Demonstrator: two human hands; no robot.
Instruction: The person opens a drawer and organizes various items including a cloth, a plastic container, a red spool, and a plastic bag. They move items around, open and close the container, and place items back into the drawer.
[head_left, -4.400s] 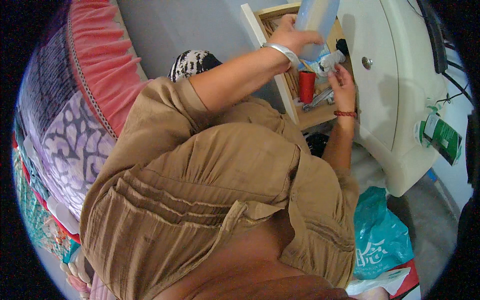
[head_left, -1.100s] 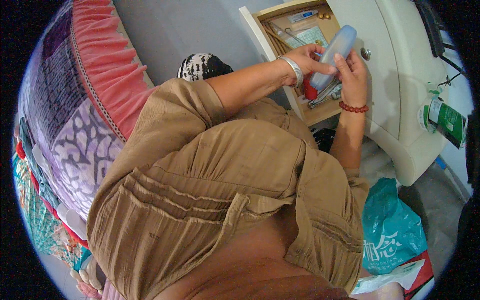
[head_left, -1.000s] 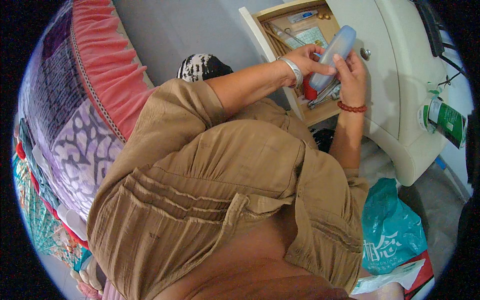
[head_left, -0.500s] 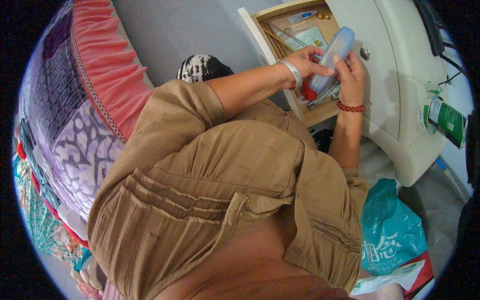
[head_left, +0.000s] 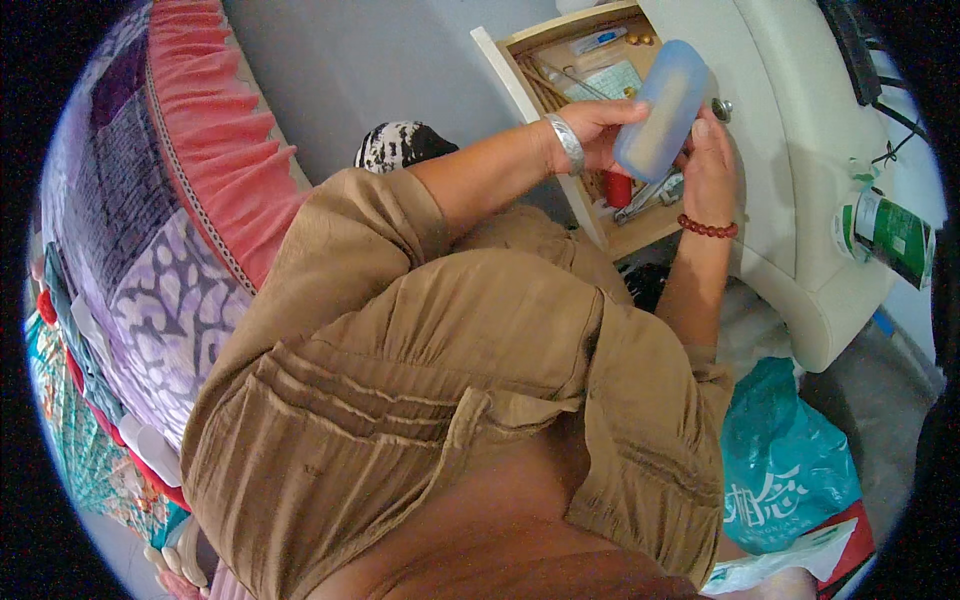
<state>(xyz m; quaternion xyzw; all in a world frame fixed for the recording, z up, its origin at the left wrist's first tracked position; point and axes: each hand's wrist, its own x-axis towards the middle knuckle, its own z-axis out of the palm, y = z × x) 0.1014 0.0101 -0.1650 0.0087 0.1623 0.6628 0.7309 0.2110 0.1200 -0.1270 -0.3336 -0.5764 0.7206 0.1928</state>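
Between both hands is a long, rounded, translucent blue glasses case [head_left: 662, 112], tilted with its broad face up; something pale shows faintly through it. My left hand [head_left: 592, 135], with a silver bangle at the wrist, grips its left side, thumb on top. My right hand [head_left: 710, 160], wearing a red bead bracelet, is closed round its lower right side, with some fingers hidden beneath. Under the case stands an open wooden drawer [head_left: 590, 222], holding a red cylinder [head_left: 617, 188], thin sticks, metal tools [head_left: 650, 195] and small gold balls [head_left: 640, 39].
The cream cabinet [head_left: 760, 130] with a round knob [head_left: 721, 110] stands at the right. A green carton [head_left: 895, 235] is at its right side, and a teal plastic bag [head_left: 785, 460] lies below. At left is a bed with a pink ruffled cover [head_left: 215, 120].
The case has been turned in my hands, from its narrow side to its broad face. My left thumb has shifted up along its edge, and my right fingers now sit lower and behind it.
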